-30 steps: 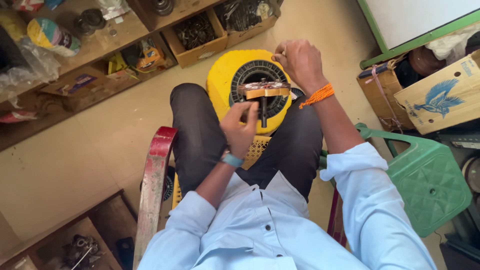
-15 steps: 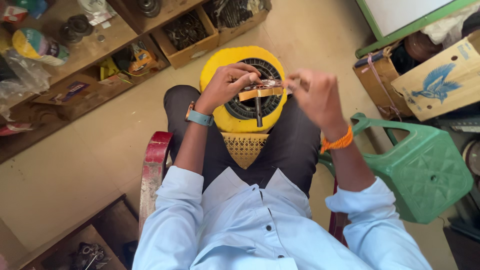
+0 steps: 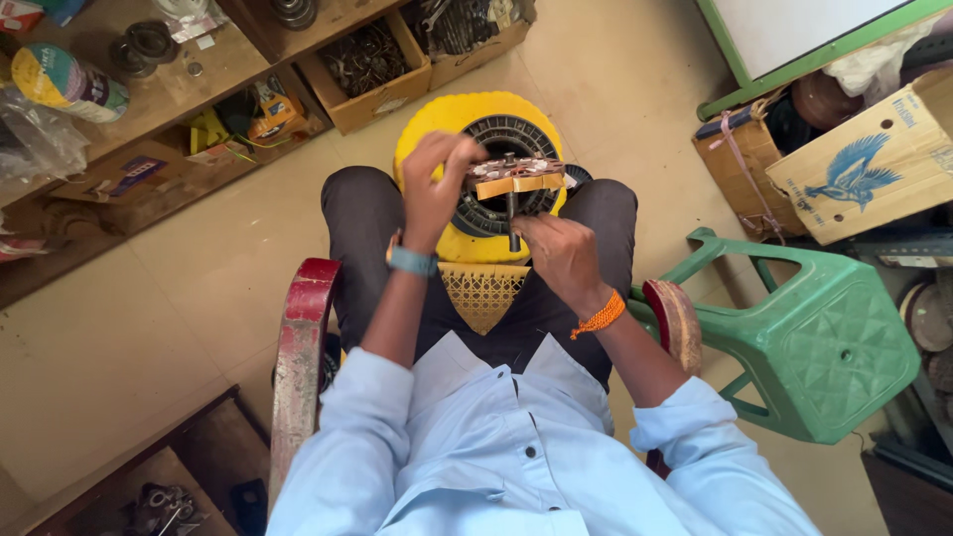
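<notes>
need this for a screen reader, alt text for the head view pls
A seated person's left hand and right hand work on a round wound motor core resting on a yellow stool between the knees. A green plastic stool stands alongside.

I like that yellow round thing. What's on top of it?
A dark ribbed ring lies on the yellow stool. The left hand and right hand cover part of it, hiding its middle.

Both arms reach forward over the lap, bent at the elbows. The left hand [image 3: 437, 189] is raised higher, fingers curled, at the left side of the yellow fan [image 3: 437, 124]. The right hand [image 3: 561, 253] is lower, closed, near the fan's bottom edge.
</notes>
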`<state>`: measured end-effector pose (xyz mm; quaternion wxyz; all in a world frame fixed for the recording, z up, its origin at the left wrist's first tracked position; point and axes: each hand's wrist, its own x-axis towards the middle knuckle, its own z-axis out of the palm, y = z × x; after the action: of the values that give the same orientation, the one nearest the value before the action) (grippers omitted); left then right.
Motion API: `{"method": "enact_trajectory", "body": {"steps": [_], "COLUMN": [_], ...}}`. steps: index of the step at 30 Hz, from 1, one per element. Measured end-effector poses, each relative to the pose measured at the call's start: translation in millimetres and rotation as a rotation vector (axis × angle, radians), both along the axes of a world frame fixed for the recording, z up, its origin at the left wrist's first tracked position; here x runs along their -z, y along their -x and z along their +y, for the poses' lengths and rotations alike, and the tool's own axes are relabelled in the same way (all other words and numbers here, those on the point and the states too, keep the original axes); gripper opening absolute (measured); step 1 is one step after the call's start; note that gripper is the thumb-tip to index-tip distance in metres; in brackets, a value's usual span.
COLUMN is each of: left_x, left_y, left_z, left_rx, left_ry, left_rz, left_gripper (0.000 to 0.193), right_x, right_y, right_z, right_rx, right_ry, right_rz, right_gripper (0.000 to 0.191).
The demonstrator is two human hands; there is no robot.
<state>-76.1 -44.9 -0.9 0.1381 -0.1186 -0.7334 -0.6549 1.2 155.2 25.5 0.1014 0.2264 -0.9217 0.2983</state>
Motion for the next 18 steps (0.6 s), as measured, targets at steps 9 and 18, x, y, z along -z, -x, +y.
{"method": "enact_trajectory", "body": {"steps": [9, 18], "left_x": [-4.8, 16.4], "left_y": [-64.5, -73.0], "left_z": [8.5, 63.2], "left_rx": [0.157, -0.161], "left_ry": [0.409, -0.307], "left_rz": [0.38, -0.431], "left_gripper": [0.024, 0.012], "right_x": [-48.6, -80.1], "right_y": [-26.8, 58.4], "right_z": [0.5, 11.8], "right_rx": [0.001, 0.06], "right_ry": [0.121, 0.0], "right_rz": [-0.296, -0.15], "right_gripper": [0.012, 0.011]}}
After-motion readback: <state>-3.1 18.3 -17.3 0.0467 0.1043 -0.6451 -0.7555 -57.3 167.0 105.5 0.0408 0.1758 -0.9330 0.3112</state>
